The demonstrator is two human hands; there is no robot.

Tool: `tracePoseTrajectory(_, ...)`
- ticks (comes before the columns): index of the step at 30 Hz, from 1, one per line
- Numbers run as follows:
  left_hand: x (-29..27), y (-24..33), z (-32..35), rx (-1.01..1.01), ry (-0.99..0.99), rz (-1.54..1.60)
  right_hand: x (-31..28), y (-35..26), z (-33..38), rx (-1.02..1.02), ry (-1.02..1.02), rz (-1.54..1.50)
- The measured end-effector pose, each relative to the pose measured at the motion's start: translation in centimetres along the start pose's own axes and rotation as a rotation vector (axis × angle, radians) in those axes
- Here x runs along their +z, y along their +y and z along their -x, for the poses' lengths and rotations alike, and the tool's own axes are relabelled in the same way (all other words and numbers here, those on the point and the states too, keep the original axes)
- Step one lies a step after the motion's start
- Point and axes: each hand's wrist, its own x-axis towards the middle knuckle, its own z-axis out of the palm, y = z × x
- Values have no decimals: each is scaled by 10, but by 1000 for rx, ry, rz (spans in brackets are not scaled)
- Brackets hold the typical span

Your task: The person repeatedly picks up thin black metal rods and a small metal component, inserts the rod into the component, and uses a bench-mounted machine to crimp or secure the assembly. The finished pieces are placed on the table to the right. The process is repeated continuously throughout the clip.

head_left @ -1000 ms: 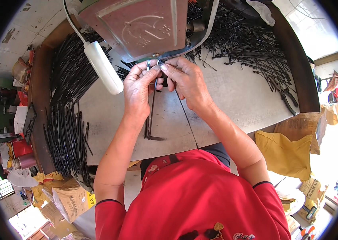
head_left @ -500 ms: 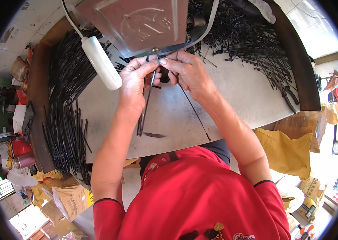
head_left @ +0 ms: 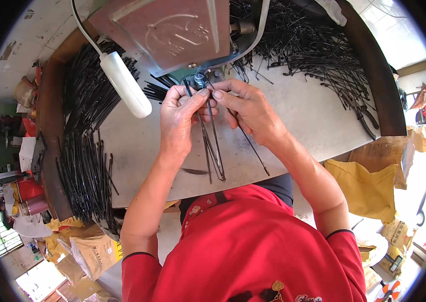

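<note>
At upper centre, the left hand (head_left: 178,113) pinches black rods (head_left: 214,136), the right hand (head_left: 255,113) a thin rod (head_left: 253,149) (which could slip if that fingertip hold loosens).

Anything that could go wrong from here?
Possibly:
1. Both the left hand and right hand have fingertips close to the machine's lower end; they might get pinched if it moved.
2. The left hand's black rods and the right hand's thin black rod extend toward the red shirt and could snag.
</note>
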Motion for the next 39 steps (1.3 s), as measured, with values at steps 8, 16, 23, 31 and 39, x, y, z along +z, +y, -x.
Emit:
tracePoseTrajectory(8,0,0,-3,35,-44,9,1,-6,3,-25,-13,94)
tracePoseTrajectory(16,7,0,-10,123,26,39,0,-14,-11,-24,-24,61)
tracePoseTrajectory(23,3,-9,-15,79,40,78,4,-5,-14,-29,4,15)
tracePoseTrajectory(31,8,-3,-12,27,62,179,12,-12,-12,-39,49,97)
tracePoseTrajectory(39,7,-9,-13,34,102,192,9,9,-15,-33,15,-157)
